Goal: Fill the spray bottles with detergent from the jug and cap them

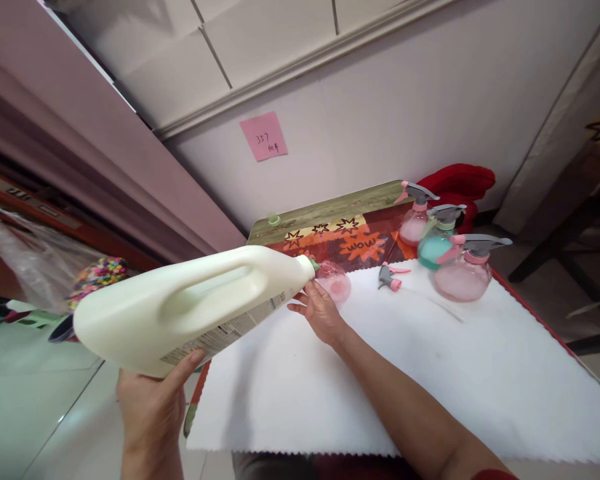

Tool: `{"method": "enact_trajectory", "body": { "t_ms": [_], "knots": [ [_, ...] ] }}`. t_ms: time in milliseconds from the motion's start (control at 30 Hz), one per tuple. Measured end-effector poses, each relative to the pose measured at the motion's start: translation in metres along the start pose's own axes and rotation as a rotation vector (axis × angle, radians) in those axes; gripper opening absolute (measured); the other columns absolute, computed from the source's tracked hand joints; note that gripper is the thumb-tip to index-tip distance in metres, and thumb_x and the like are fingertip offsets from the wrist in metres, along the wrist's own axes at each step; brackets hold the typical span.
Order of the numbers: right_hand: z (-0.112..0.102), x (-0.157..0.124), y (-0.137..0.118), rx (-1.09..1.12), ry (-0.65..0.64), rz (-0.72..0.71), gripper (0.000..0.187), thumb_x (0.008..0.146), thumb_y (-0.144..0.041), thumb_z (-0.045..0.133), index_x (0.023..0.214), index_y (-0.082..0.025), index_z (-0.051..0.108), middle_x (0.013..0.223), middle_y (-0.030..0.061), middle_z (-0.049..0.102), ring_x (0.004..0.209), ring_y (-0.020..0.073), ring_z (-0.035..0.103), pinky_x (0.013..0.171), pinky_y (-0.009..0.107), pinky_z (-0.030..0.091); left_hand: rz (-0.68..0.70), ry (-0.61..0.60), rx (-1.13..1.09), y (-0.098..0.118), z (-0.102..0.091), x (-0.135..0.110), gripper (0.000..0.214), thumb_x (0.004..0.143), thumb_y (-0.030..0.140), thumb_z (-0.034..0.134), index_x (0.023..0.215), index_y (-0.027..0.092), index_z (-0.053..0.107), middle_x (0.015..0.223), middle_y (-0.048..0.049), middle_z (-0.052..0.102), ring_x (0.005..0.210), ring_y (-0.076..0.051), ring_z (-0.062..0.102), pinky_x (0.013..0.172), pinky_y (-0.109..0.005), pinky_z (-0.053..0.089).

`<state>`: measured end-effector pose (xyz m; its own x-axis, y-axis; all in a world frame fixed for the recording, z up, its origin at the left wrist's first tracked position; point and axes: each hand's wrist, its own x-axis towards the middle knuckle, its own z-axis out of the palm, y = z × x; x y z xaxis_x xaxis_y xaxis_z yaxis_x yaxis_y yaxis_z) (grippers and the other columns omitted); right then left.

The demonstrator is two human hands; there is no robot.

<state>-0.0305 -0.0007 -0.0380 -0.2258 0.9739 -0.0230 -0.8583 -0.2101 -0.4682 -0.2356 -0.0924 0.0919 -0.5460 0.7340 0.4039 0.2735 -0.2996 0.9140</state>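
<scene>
A large cream-white plastic jug [145, 300] with a moulded handle is tilted, its mouth pointing right. My left hand [155, 400] supports its base from below, thumb against the printed label. My right hand [321, 310] holds the jug's neck from underneath, with some fingers stretched out. Just beyond the mouth stands a clear pink spray bottle [335, 283] without its spray head. Something green shows at the mouth; whether it is liquid or part of the spout I cannot tell. A grey and pink spray head [390, 277] with a thin tube lies to the right.
Three spray bottles with heads on stand at right: a pink one [463, 279], a green one [435, 248] and another pink one [414, 223]. A white mat [370, 387] covers the table's front. A small green cap [274, 219] sits near the back edge, by the wall.
</scene>
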Motion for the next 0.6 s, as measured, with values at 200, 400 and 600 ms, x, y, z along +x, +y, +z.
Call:
{"method": "enact_trajectory", "body": {
  "t_ms": [200, 400, 600],
  "knots": [
    [0.0001, -0.0005, 0.0015, -0.005, -0.007, -0.004, 0.043, 0.079, -0.061, 0.080, 0.109, -0.030, 0.074, 0.115, 0.0015, 0.072, 0.098, 0.0182, 0.067, 0.080, 0.034, 0.058, 0.007, -0.020, -0.019, 0.0024, -0.0009, 0.0001, 0.061, 0.044, 0.015, 0.097, 0.101, 0.016, 0.076, 0.090, -0.0016, 0.077, 0.086, -0.015, 0.070, 0.084, -0.022, 0.060],
    [0.0022, -0.0016, 0.0011, -0.001, -0.002, 0.001, 0.045, 0.078, -0.060, 0.081, 0.109, -0.029, 0.074, 0.115, 0.0021, 0.072, 0.097, 0.0185, 0.067, 0.080, 0.034, 0.058, 0.008, -0.011, -0.017, 0.0022, -0.0030, -0.0001, 0.061, 0.044, 0.016, 0.097, 0.102, 0.015, 0.077, 0.090, -0.0021, 0.077, 0.085, -0.015, 0.070, 0.084, -0.022, 0.060],
    [0.0033, -0.0021, 0.0005, 0.001, -0.002, 0.004, 0.044, 0.077, -0.060, 0.082, 0.108, -0.029, 0.074, 0.114, 0.0019, 0.072, 0.097, 0.0184, 0.067, 0.079, 0.033, 0.058, 0.025, -0.039, -0.026, 0.0046, -0.0026, 0.0000, 0.058, 0.046, 0.015, 0.097, 0.100, 0.015, 0.077, 0.094, -0.0031, 0.078, 0.084, -0.015, 0.071, 0.083, -0.023, 0.060]
  ]
}}
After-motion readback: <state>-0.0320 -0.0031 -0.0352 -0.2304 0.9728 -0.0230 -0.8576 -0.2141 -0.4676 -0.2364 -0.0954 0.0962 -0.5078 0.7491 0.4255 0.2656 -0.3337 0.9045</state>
